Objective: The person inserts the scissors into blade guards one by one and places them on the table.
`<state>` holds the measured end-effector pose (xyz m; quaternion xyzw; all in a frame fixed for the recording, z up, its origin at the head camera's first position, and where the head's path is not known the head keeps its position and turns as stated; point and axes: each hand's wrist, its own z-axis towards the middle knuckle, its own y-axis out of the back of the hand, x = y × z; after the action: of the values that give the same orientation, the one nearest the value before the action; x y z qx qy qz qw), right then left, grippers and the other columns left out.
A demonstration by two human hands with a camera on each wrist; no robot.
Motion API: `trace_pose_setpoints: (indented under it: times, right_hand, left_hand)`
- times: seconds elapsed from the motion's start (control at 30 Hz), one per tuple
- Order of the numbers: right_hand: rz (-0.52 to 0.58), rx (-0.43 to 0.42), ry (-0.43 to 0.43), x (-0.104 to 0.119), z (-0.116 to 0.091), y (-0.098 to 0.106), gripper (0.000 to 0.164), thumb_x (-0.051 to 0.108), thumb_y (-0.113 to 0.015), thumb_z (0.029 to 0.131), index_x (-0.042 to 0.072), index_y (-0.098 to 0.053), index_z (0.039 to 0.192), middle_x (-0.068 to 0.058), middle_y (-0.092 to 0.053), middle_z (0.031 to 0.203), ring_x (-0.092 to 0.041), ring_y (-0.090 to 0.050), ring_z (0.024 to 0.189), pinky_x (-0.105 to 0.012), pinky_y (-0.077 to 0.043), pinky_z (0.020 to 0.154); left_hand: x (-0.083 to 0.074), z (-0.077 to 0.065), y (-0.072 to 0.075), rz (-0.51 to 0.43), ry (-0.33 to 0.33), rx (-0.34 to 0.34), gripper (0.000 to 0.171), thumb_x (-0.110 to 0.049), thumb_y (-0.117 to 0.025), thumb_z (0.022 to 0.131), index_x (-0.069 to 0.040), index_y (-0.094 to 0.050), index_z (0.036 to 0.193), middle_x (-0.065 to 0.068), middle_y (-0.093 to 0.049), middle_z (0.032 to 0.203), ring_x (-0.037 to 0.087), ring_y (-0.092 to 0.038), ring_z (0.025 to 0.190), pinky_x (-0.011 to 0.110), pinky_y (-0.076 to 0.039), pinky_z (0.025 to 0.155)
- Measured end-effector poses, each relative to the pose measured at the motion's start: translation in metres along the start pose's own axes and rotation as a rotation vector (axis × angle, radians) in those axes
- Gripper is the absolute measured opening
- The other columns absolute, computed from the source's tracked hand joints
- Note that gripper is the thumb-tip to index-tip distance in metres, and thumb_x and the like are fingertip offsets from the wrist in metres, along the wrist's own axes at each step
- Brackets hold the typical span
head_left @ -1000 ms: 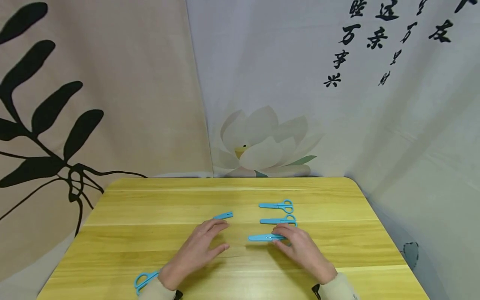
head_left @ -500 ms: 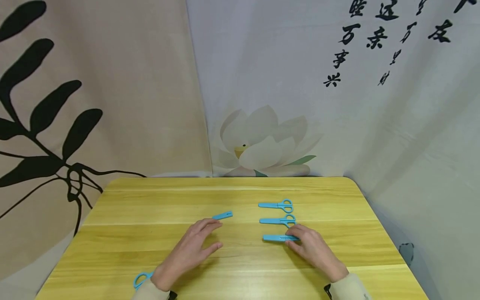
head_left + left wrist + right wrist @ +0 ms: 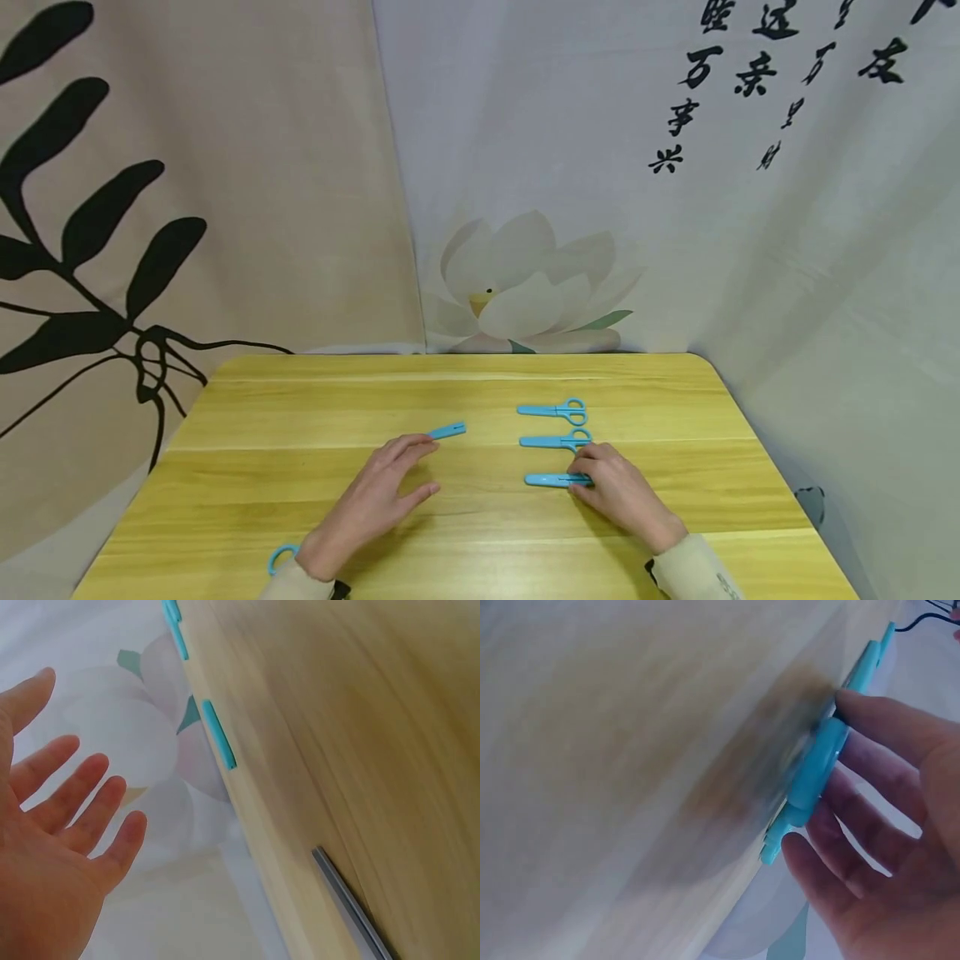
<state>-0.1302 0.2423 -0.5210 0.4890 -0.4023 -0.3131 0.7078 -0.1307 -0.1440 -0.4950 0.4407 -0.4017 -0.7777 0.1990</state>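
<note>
Since the earlier frames, your right hand has slid the nearest capped scissors rightward, so that they now line up under the two pairs behind them; your left hand has eased back slightly toward you.

Right hand: the fingers are curled on the handle end of the nearest capped scissors, which lie flat on the table. The right wrist view shows the fingertips touching the blue plastic, but it is blurred.

Left hand: the fingers are straight and spread, palm down on the wood, holding nothing. A loose blue cap lies just beyond the fingertips, apart from them.

Farther out, the middle capped scissors and the far capped scissors lie parallel, handles to the right. An uncapped pair lies at the near left edge, partly hidden by your left sleeve.

Judged progress: three pairs are capped and aligned in a column. One loose cap and one uncapped pair remain to be joined and placed.
</note>
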Motion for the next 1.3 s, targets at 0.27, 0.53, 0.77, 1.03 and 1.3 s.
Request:
trace_pose_setpoints:
  times: [0.27,0.53,0.77,1.03,1.3]
  right_hand:
    - [-0.013,-0.002,0.026,-0.001,0.003,0.0,0.016,0.02,-0.088,0.084,0.013,-0.08,0.096,0.004,-0.062,0.103,-0.015,-0.055,0.092,-0.034,-0.054,0.079]
    - [-0.014,-0.071,0.017,0.001,0.005,0.001,0.022,0.023,-0.088,0.085,0.012,-0.078,0.101,0.003,-0.065,0.102,-0.017,-0.06,0.095,-0.037,-0.056,0.081]
    - [0.022,-0.161,0.031,0.016,0.012,0.002,0.031,0.028,-0.085,0.088,0.009,-0.077,0.111,0.001,-0.068,0.11,-0.018,-0.064,0.102,-0.041,-0.057,0.088]
    - [0.09,-0.177,0.102,0.049,0.025,-0.007,0.037,0.034,-0.078,0.094,0.009,-0.074,0.12,-0.007,-0.069,0.129,-0.032,-0.061,0.125,-0.053,-0.051,0.103]
    - [0.11,-0.126,0.215,0.1,0.042,-0.021,0.043,0.042,-0.066,0.101,0.01,-0.07,0.129,-0.008,-0.065,0.138,-0.033,-0.056,0.133,-0.055,-0.046,0.109]
  left_hand:
    - [0.008,-0.007,0.011,0.021,0.059,-0.02,0.056,-0.026,-0.083,0.091,-0.01,-0.063,0.14,0.003,-0.057,0.144,0.031,-0.054,0.132,0.055,-0.047,0.107]
    - [0.031,-0.026,0.035,0.049,0.08,-0.059,0.059,-0.029,-0.08,0.093,-0.008,-0.059,0.143,0.008,-0.056,0.145,0.037,-0.054,0.131,0.063,-0.047,0.102]
    - [0.052,-0.047,0.061,0.132,0.108,-0.094,0.061,-0.034,-0.076,0.096,-0.003,-0.055,0.144,0.018,-0.054,0.145,0.044,-0.051,0.13,0.069,-0.044,0.099]
    - [0.071,-0.068,0.076,0.232,0.193,-0.103,0.067,-0.041,-0.075,0.095,0.001,-0.054,0.143,0.025,-0.052,0.144,0.049,-0.05,0.128,0.072,-0.039,0.099]
    - [0.085,-0.083,0.084,0.281,0.207,-0.152,0.073,-0.044,-0.074,0.096,0.002,-0.05,0.147,0.031,-0.042,0.15,0.054,-0.041,0.133,0.077,-0.032,0.099]
